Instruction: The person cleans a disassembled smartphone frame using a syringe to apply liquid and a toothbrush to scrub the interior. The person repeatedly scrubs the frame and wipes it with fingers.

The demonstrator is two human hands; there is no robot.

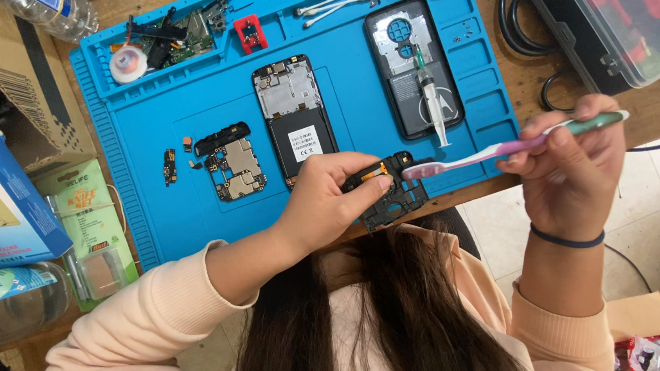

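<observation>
- Left hand (pixel 325 201): fingers closed around black phone frame piece (pixel 394 194), held over the near edge of the blue work mat (pixel 218 106).
- Right hand (pixel 575 162): clamped on toothbrush (pixel 497 150); bristle head touches the frame piece.
- Mat lies on wooden desk (pixel 528 68); tiled floor (pixel 651 195) to the right.

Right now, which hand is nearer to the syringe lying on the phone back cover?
Right. The right hand holds the toothbrush just beside the syringe; the left hand holds the black frame part farther below it.
</observation>
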